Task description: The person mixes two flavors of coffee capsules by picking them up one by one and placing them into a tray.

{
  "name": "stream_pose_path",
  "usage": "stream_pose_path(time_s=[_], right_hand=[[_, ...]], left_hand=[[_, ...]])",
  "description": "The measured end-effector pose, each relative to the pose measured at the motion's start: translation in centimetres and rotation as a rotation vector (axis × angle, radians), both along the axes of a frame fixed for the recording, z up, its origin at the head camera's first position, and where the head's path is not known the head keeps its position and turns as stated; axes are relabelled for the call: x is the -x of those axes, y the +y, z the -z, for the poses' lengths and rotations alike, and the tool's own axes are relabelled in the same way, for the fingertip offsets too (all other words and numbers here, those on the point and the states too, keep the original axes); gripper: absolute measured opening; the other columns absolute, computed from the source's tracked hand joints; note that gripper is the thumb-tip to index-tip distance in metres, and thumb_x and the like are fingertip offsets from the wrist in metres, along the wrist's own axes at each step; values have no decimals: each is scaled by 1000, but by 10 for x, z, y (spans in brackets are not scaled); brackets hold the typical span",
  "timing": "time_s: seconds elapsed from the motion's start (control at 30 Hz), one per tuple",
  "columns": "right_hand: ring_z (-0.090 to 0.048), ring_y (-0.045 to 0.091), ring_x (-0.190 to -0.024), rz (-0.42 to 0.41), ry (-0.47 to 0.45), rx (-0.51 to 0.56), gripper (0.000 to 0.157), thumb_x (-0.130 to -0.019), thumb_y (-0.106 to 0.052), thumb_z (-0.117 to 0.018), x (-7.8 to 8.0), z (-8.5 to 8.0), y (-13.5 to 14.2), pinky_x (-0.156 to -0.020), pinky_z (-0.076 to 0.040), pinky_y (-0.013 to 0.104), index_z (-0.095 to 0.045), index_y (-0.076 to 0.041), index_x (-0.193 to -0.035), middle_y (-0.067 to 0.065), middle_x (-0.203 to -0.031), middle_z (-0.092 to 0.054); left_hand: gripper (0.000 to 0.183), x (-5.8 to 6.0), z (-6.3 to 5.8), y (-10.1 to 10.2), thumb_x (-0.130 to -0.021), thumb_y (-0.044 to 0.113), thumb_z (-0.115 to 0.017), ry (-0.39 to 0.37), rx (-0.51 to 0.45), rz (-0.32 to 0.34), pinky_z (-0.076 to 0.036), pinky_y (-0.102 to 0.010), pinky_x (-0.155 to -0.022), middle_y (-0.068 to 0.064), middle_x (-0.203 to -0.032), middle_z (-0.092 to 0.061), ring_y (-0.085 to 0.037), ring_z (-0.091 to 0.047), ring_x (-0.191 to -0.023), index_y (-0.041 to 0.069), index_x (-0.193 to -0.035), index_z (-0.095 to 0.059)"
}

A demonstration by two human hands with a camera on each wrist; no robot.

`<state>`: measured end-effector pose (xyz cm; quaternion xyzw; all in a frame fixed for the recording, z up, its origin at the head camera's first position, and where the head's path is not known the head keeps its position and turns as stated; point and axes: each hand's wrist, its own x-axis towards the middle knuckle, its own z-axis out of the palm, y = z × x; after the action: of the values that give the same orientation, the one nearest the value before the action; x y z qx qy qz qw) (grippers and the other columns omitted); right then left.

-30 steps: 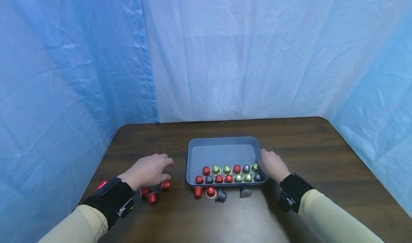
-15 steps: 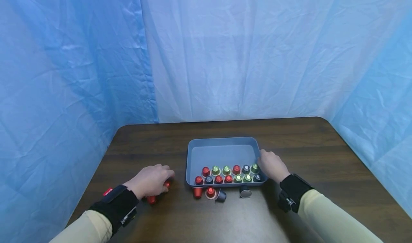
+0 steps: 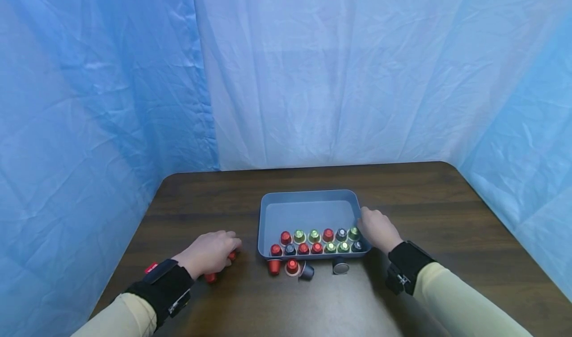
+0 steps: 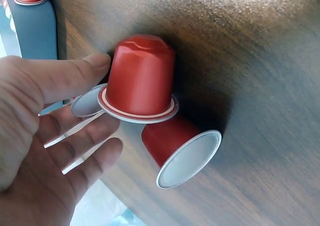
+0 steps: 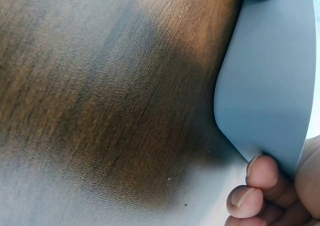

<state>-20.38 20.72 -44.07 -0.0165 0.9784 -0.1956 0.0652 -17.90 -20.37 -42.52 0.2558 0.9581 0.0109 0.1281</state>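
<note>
We lowered left hand (image 3: 209, 251); fingers now seem narrowed on a red capsule (image 3: 232, 255), right hand (image 3: 379, 229) grips tray (image 3: 308, 209). Pickup likely underway.

In your head view, glare pales the wood-grain tabletop (image 3: 330, 302) before you and shadow falls beside your right hand (image 3: 379, 229); your left wrist view catches bright, grainy sheen along its top edge.
</note>
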Motion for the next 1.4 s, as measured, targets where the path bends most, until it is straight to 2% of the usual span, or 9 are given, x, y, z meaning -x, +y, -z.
stream_pose_path(time_s=[0.23,0.5,0.77,0.9,1.2,1.4], right_hand=[[-61,21,-70,-1,7,-9,26,-102,-10,-56,0,0,0,-59,-54,34,-57,11,-118,15,-87,-64],[-61,21,-69,-3,15,-13,25,-103,-11,-57,-1,1,0,-60,-54,34,-58,10,-116,15,-86,-63],[-62,21,-70,4,5,-11,27,-103,-11,-56,1,2,0,-61,-55,34,-57,10,-119,16,-89,-64],[-62,21,-71,9,-1,-6,28,-103,-12,-56,2,2,0,-61,-55,34,-57,11,-120,16,-90,-65],[-62,21,-69,5,0,-5,27,-103,-11,-56,2,2,0,-61,-56,33,-57,11,-118,16,-88,-64],[-61,20,-69,12,-2,-6,27,-103,-12,-56,2,3,0,-60,-55,33,-58,10,-118,15,-87,-64]], left_hand=[[30,0,-7,1,-80,22,-89,43,-34,16,-55,-42,-91,2,-94,-70,-18,-62,-89,16,-105,-75],[32,2,-22,8,-79,24,-90,74,-130,25,-54,-33,-82,6,-89,-65,-13,-56,-85,16,-106,-74],[39,3,-35,16,-82,23,-88,120,-216,37,-55,-31,-85,5,-100,-69,-13,-58,-93,18,-118,-75],[37,4,-39,22,-83,23,-87,147,-242,59,-55,-31,-85,4,-101,-69,-12,-57,-92,17,-117,-76],[35,6,-40,32,-83,25,-86,122,-284,33,-57,-31,-89,8,-102,-68,-9,-60,-94,20,-116,-74],[33,8,-40,36,-84,23,-86,89,-303,18,-58,-30,-85,9,-95,-64,-8,-62,-87,19,-113,-72]])
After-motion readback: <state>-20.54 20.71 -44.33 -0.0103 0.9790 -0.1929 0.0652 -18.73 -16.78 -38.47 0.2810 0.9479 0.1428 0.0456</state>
